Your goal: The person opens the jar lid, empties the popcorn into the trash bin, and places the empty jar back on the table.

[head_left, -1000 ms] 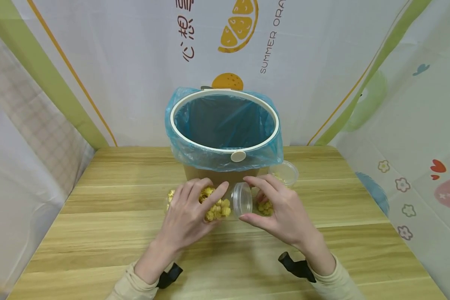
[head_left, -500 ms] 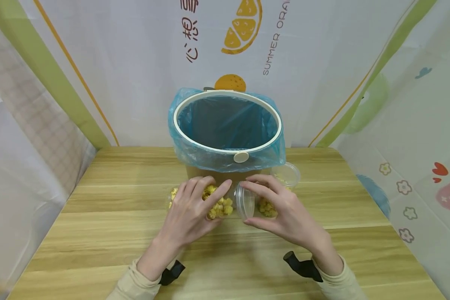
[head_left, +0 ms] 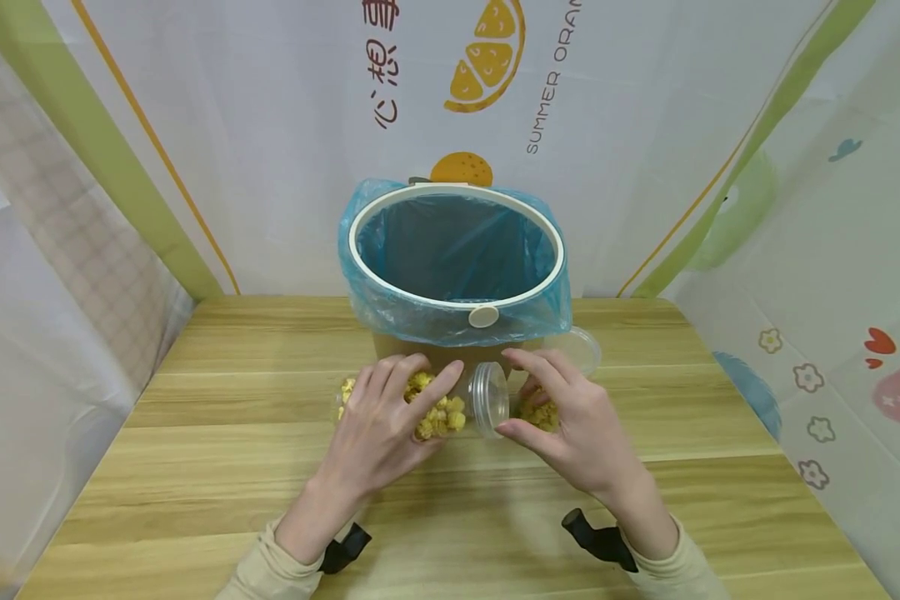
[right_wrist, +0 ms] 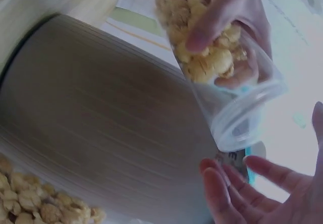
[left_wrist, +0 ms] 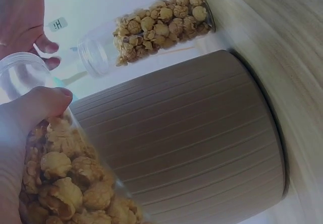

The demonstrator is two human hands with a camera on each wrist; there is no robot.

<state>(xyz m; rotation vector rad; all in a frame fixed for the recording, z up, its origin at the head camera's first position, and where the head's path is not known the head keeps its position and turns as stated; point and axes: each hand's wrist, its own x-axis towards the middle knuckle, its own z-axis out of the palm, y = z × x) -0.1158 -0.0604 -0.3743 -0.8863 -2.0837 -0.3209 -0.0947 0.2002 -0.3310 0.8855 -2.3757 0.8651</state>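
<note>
My left hand point(head_left: 378, 417) grips a clear plastic jar point(head_left: 489, 400) of popcorn, held tilted nearly on its side with the mouth toward the right. Golden popcorn point(left_wrist: 65, 183) fills its lower part; the stretch by the threaded neck point(right_wrist: 247, 118) holds none. Close to that mouth is my right hand point(head_left: 570, 417), fingers spread in a loose curve, apart from the rim with nothing between them. Behind the right hand stands a second clear jar point(left_wrist: 161, 30) of popcorn, upright, partly hidden in the head view.
An oval bin point(head_left: 360, 250) with a white rim and blue bag liner stands just behind the hands, its brown ribbed wall point(left_wrist: 186, 133) close to both jars. The wooden table point(head_left: 217, 450) reaches to patterned curtains at the back and sides.
Half a second ago the right fingers came in to the jar's rim; now they have drawn back slightly to the right. The left hand keeps its hold with little movement.
</note>
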